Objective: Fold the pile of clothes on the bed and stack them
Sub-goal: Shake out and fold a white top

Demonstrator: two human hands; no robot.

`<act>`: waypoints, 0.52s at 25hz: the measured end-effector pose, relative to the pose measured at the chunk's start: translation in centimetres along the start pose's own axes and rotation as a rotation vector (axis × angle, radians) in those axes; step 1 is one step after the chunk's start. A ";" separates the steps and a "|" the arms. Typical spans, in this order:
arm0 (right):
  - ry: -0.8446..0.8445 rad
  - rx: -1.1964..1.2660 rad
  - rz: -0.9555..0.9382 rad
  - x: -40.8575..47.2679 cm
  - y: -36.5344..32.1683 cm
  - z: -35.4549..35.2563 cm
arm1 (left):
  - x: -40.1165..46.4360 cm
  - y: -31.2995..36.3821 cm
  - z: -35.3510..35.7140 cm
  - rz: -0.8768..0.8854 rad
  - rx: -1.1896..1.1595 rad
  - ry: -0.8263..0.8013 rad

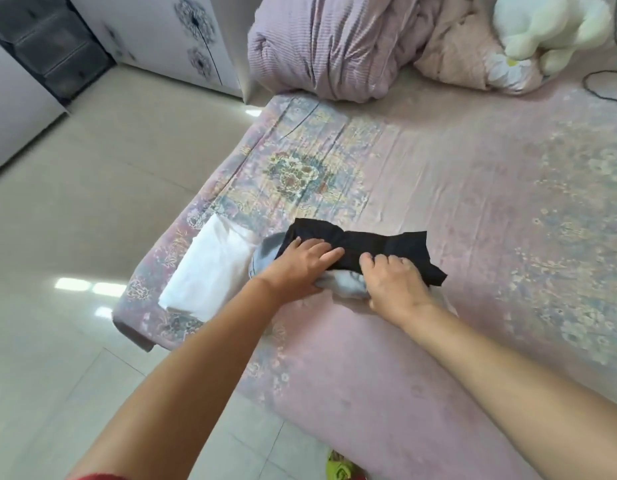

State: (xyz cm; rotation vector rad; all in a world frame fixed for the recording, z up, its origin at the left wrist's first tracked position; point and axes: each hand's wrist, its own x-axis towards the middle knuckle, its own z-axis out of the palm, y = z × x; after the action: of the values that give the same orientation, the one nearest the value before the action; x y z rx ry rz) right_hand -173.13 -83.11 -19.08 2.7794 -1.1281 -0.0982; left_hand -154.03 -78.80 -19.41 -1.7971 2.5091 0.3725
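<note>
While no loose pile shows anywhere on the bed (473, 209), the folding looks close to its end, judging by what lies there. Furthest left, near the bed's corner, a white garment (210, 268) lies flat as a neat folded rectangle, thin and smooth with a few soft creases. Just beside it on the right sits a pale grey-blue garment (345, 284), mostly hidden (only a rounded edge on the left and a rumpled bit between the hands show), so I cannot tell how tidily it is folded. On top of that lies a black garment (362, 247), a long narrow band of matte, limp cloth with uneven ends, which seems to be the piece in hand.

The left hand (302, 263) lies palm down with its fingers straight, pressing the black cloth's left part flat. The right hand (393, 278) has its fingers curled over the near edge of the black cloth, and it appears to pinch the cloth there.

What is left, as I judge it: finishing the black piece and bringing the white one onto the same stack. Behind, a crumpled ribbed mauve quilt (328, 46) and a pink blanket (463, 53) are heaped at the far edge, with a white plush toy (556, 26) at far right; the sheet itself is pink, floral and lightly wrinkled.
</note>
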 end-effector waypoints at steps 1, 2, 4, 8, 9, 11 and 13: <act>0.047 -0.024 0.036 0.4 -1.6 1.5 | -0.7 -1.2 1.4 0.020 0.034 0.095; 0.051 -0.039 0.070 0.5 -3.5 3.4 | -1.8 -2.1 3.4 0.018 0.058 0.150; -0.006 -0.036 0.120 -0.3 -8.0 8.0 | -4.5 -3.2 9.6 -0.018 0.070 0.133; -0.549 0.174 0.153 -5.9 -17.0 19.1 | -10.1 -2.6 23.1 -0.104 0.064 -0.240; -0.642 0.235 0.176 -7.2 -18.0 20.5 | -10.8 -2.3 25.2 -0.114 0.047 -0.265; -0.650 0.350 0.220 -8.7 -18.4 21.3 | -11.3 -2.0 26.3 -0.133 0.014 -0.220; -0.511 0.370 0.209 -8.9 -17.6 20.6 | -11.6 -2.5 25.5 -0.049 0.018 -0.147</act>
State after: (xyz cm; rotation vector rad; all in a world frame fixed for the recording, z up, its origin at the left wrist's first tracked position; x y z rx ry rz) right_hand -169.72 -66.53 -42.03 3.0177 -1.6997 -0.6728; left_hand -150.73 -63.34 -42.63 -1.7526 2.3582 0.4600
